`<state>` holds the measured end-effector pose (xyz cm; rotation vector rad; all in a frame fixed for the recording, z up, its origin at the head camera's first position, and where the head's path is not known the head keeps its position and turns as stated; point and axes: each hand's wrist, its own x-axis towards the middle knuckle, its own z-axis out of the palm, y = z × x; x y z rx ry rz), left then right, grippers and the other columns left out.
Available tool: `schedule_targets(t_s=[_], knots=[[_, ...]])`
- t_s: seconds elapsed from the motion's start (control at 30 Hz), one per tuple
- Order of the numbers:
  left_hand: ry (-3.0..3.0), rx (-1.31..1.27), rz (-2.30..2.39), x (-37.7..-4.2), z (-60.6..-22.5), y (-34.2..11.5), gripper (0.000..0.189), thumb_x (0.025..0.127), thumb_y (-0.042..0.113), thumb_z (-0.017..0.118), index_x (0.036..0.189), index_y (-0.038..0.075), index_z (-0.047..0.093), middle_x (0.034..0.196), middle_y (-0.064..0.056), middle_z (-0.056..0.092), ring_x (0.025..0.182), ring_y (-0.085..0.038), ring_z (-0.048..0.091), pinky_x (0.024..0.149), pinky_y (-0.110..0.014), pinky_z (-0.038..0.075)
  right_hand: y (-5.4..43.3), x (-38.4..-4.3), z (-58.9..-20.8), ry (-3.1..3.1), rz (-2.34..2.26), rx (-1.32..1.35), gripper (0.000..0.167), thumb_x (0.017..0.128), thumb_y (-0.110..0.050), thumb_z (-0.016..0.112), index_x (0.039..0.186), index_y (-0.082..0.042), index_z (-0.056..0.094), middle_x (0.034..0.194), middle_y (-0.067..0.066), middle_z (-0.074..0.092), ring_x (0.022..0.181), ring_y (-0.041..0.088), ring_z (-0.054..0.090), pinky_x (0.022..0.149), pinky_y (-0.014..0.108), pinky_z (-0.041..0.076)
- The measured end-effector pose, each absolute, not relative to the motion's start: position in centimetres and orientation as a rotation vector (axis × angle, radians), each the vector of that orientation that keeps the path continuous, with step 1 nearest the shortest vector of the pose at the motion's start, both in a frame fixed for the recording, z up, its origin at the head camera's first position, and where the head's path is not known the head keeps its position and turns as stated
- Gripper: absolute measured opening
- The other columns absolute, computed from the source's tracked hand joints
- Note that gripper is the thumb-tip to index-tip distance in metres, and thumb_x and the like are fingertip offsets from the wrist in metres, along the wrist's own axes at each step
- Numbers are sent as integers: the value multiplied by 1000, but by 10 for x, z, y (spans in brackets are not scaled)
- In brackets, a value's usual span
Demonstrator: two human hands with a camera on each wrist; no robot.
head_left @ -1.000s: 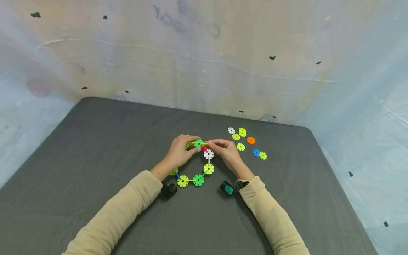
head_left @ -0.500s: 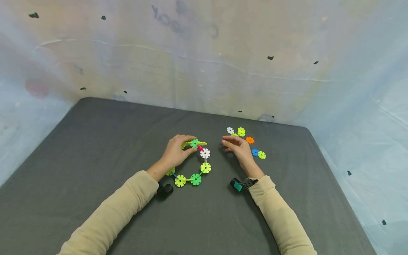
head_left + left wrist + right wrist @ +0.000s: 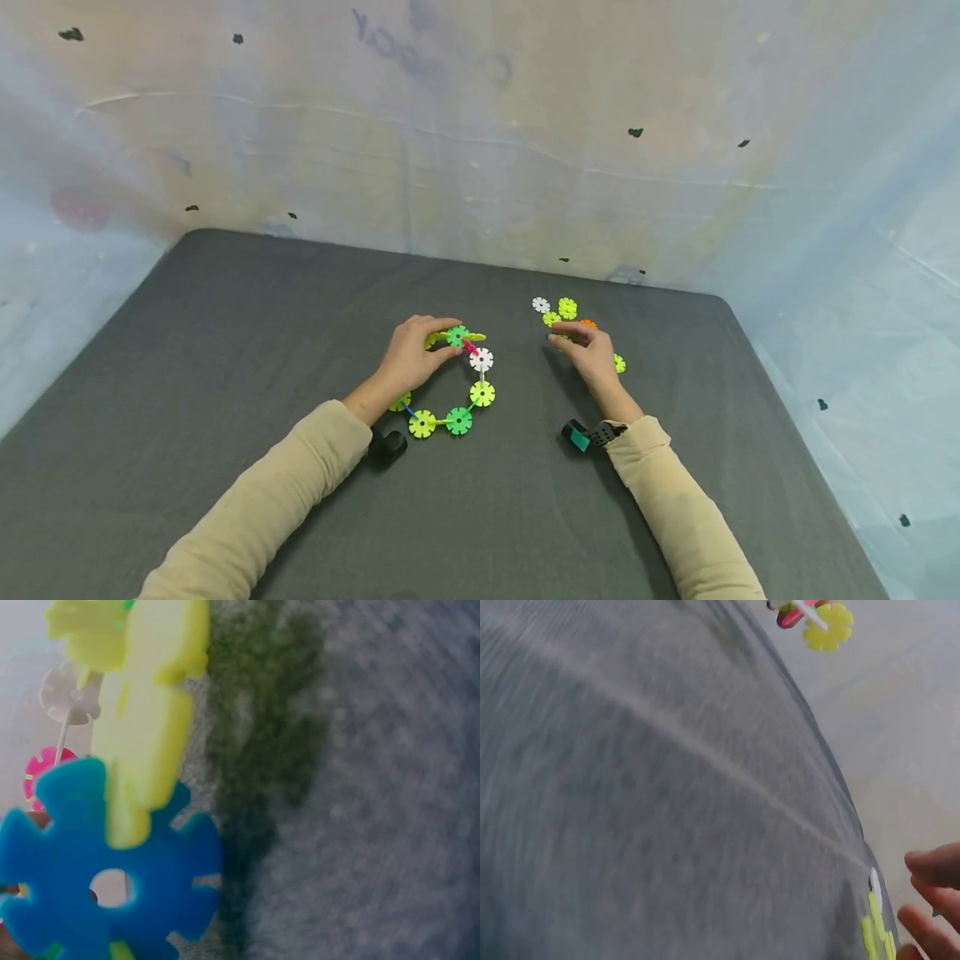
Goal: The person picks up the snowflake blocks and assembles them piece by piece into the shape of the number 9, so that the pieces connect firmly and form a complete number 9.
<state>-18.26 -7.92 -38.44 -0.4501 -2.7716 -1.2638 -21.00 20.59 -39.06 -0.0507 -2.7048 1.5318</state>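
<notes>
A ring of notched plastic flower discs point(image 3: 459, 421), yellow-green, green, white and pink, stands slotted together on the table. My left hand point(image 3: 408, 354) pinches its far side beside a green disc point(image 3: 457, 336). In the left wrist view a blue disc point(image 3: 49, 862) slotted to a yellow disc point(image 3: 154, 742) fills the near part. Relaxed and slightly bent, the fingers of my right hand point(image 3: 594, 358) hover by the loose discs, with nothing seen between them. That hand partly covers an orange disc point(image 3: 588, 324) and another yellow-green one.
Farther back lie a loose white disc point(image 3: 541, 305) and yellow-green discs point(image 3: 567, 308), with one more yellow-green disc point(image 3: 619, 363) right of the right hand. Grey cloth covers the table point(image 3: 300, 283). Pale sheeting point(image 3: 465, 150) hangs behind and at both sides.
My right hand has let go of the ring's far side and moved right to the loose discs, now hiding the blue one. The left hand keeps its hold, nearly still.
</notes>
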Motion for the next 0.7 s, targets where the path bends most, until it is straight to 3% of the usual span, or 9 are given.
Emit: schedule_targets(t_s=[0.1, 0.23, 0.33, 0.7], knots=[[-2784, -444, -1240, -183, -385, -80, 45, 87, 25, 72, 129, 14, 62, 117, -9, 66, 112, -29, 55, 94, -49, 46, 211, -209, -391, -2744, 1439, -62, 32, 87, -16, 72, 117, -5, 69, 125, 14, 60, 109, 28, 57, 79, 32, 47], [-2795, -437, -1226, -183, -385, -81, 45, 87, 25, 72, 129, 14, 62, 118, -9, 65, 112, -29, 54, 94, -49, 46, 216, -208, -392, -2817, 1362, -60, 38, 85, -14, 73, 122, -5, 66, 131, 16, 54, 125, 31, 48, 98, 44, 44], [-2798, -433, -1231, -183, -385, -81, 45, 87, 25, 72, 129, 15, 63, 118, -8, 65, 112, -29, 54, 94, -49, 46, 218, -208, -391, -2879, 1312, -65, 42, 86, -13, 72, 126, -6, 63, 135, 18, 50, 129, 34, 43, 105, 49, 39], [-2783, -441, -1237, -183, -382, -79, 43, 86, 24, 73, 128, 15, 64, 115, -8, 66, 108, -29, 55, 90, -48, 47, 218, -211, -390, -2972, 1045, -52, 40, 87, -16, 71, 123, -1, 64, 124, 23, 54, 117, 37, 52, 99, 51, 42]])
